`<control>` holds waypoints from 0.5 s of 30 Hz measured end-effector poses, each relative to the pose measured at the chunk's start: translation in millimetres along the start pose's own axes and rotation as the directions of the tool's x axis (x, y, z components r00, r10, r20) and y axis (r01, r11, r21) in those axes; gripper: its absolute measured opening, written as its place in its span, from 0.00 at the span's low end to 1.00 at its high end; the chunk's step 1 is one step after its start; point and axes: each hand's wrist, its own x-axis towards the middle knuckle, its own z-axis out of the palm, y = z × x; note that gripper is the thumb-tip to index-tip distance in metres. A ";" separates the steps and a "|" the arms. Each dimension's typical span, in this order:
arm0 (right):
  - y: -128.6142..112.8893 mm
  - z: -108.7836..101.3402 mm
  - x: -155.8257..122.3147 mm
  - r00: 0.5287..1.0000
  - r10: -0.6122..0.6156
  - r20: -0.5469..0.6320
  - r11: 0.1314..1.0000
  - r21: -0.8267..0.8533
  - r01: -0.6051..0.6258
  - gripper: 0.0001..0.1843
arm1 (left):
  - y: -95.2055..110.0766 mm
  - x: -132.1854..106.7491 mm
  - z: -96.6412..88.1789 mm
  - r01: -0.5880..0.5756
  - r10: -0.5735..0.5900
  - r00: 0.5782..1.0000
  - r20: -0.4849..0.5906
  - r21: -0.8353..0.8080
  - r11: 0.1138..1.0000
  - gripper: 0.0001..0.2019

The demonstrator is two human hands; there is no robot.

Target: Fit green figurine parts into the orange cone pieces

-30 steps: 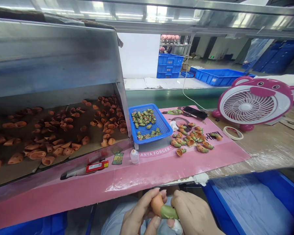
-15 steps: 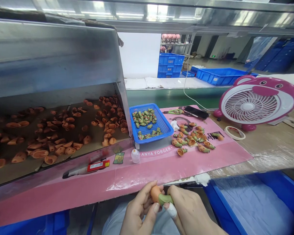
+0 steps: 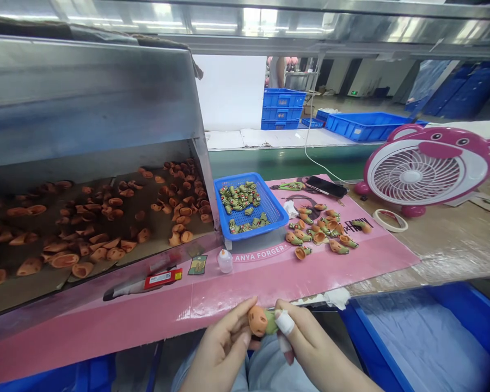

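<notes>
A small toy point(image 3: 258, 321) is at the bottom middle of the frame. The left hand point(image 3: 222, 348) pinches its orange end and the right hand point(image 3: 314, 337) pinches its green end — both hands are closed on it. White tape point(image 3: 285, 322) wraps a right-hand finger. In the middle, a blue basket point(image 3: 275, 224) holds green pieces point(image 3: 240, 197). More orange-and-green toys point(image 3: 319, 237) lie right of it — on a pink mat point(image 3: 228, 291).

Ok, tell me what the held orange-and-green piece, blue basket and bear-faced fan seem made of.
Held piece: perhaps plastic, vinyl or resin, given its smooth, mostly matte surface.
Blue basket: likely moulded plastic with a slight sheen, judging by its even colour and perforated walls.
Bear-faced fan: probably hard plastic, as its pink shell looks glossy.
</notes>
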 end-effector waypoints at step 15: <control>13.1 3.6 -2.9 0.941 -0.301 -0.155 0.954 -0.057 0.295 0.12 | 4.0 7.6 2.1 0.007 0.033 0.996 -0.080 0.451 0.893 0.13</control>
